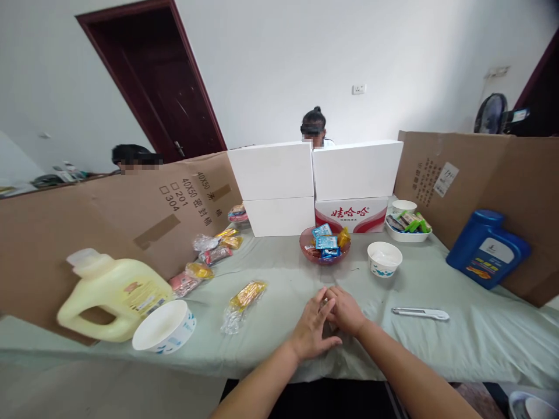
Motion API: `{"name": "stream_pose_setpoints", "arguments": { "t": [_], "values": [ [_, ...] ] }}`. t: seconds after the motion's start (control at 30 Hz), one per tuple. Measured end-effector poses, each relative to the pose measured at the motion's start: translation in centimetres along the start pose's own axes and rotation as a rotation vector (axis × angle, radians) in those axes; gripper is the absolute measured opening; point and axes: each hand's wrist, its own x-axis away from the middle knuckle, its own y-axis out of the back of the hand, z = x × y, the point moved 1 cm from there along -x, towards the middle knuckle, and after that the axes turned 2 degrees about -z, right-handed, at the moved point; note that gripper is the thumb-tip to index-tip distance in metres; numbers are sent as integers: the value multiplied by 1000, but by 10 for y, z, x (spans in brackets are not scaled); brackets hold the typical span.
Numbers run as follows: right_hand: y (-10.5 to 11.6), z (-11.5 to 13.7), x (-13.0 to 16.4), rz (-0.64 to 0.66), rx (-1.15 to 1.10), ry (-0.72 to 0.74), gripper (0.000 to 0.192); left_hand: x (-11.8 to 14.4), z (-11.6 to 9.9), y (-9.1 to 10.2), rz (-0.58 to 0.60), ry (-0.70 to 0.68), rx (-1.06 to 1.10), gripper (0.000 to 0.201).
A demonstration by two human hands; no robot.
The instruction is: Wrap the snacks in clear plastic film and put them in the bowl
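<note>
My left hand (311, 330) rests over the table's front part with its fingers stretched and its thumb apart, its fingertips meeting my right hand. My right hand (345, 311) has curled fingers tucked against the left one; whatever lies within them is hidden. Beyond both hands stands a pink glass bowl (325, 259) with blue packets (326, 242) and a gold-wrapped piece in it. A white paper bowl (384, 259) is behind and to the right. To the right lies a white utility knife (420, 313); to the left, a gold-wrapped snack (248, 295) in clear film.
At left are a yellow jug (131, 291), another paper bowl (163, 327) and several wrapped snacks (217, 254). White boxes (279, 215) and cardboard panels (445, 174) wall the table. At right stand a blue bottle (487, 250) and a white dish (408, 235) of packets. Two people sit beyond.
</note>
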Motion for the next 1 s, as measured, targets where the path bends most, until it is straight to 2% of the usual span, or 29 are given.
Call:
{"name": "stream_pose_setpoints", "arguments": {
  "t": [0.07, 0.13, 0.2, 0.27, 0.33, 0.4, 0.5, 0.6, 0.7, 0.8, 0.9, 1.0],
  "values": [
    [0, 0, -3, 2, 5, -75, 25, -1, -1, -7, -9, 27, -36, 87],
    [5, -1, -3, 13, 1, -117, 38, 1, -1, -6, 1, 31, -68, 74],
    [18, -6, 4, 35, -11, -121, 56, 5, -1, -2, 7, 43, -97, 59],
    [37, -15, 19, 49, -15, -130, 65, 7, -2, 2, -4, 69, -121, 49],
    [59, -33, 43, 45, 9, -189, 51, 9, -5, 4, -35, 92, -142, 45],
    [78, -56, 73, 35, 80, -314, 33, 9, -7, 4, -69, 110, -164, 44],
    [94, -89, 115, 45, 264, -505, 33, 8, -8, 2, -121, 93, -168, 38],
    [96, -99, 133, 62, 422, -554, 28, 7, -8, 2, -198, 34, -144, 32],
    [88, -76, 112, 45, 333, -404, 26, 7, -8, 3, -254, 10, -154, 24],
    [72, -30, 68, 52, 196, -241, 29, 7, -8, 4, -284, 11, -170, 18],
    [53, 12, 30, 141, 223, -90, 27, 9, -7, 3, -319, 47, -137, 14],
    [44, 25, 18, 220, 288, 0, 24, 10, -5, 2, -367, 78, -88, 21]
  ]
}}
